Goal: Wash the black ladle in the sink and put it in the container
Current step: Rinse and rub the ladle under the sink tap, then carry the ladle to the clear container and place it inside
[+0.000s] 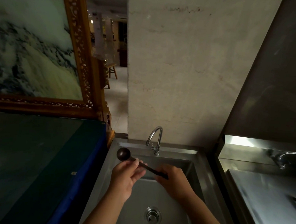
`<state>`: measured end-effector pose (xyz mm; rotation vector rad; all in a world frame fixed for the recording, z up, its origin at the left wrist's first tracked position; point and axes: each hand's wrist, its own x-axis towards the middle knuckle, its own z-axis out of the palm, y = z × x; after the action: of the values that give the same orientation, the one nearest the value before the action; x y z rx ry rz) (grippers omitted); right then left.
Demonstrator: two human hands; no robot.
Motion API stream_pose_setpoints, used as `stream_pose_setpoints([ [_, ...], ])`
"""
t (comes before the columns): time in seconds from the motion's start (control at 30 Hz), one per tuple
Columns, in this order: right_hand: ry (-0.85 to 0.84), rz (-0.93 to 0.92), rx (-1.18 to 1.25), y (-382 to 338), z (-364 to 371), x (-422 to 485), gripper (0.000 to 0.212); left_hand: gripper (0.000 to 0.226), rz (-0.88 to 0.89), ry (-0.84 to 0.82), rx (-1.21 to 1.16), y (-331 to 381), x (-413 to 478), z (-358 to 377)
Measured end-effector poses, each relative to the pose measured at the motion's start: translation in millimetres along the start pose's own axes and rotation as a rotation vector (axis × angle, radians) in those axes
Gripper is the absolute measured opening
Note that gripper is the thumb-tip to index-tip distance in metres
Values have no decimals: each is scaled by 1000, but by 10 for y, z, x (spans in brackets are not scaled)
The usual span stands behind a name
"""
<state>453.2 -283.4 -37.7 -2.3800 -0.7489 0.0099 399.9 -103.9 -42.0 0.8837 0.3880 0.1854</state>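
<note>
I see both hands gripping the black ladle [123,154] over the steel sink [201,160], left hand [125,173] near its bowl (beneath the faucet [155,140]), right hand [171,179] closed on the handle.

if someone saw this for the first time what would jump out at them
First, the two hands over the steel sink: the left hand and right hand both hold the black ladle, its round bowl up and to the left, below the chrome tap. Next, the big gold-framed landscape painting filling the upper left.
</note>
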Motion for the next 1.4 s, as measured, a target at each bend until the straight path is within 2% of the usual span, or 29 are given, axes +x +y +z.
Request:
stream_pose_setpoints([
  [0.13,59,-57,-89,-5,68,-46,11,6,-152,103,-168,-160,-59,-173],
  [0.27,79,-37,-142,11,178,-110,14,4,-268,164,-304,-332,-93,-278],
  [0.5,68,11,-156,6,260,-187,16,8,-309,208,-299,-385,-107,-320],
  [0.83,86,-13,-141,-61,371,-153,7,6,-315,254,-305,-296,-189,-373],
  [1.03,-50,-171,5,-311,665,74,3,10,-204,438,-351,-130,-395,-750],
  [1.17,-253,-362,76,-650,981,186,6,5,-28,650,-447,-38,-717,-1049],
  [1.3,-394,-523,168,-1068,1306,109,11,19,131,791,-561,8,-1159,-1372],
  [1.4,-487,-638,197,-1408,1593,-57,10,12,233,909,-630,29,-1652,-1551],
])
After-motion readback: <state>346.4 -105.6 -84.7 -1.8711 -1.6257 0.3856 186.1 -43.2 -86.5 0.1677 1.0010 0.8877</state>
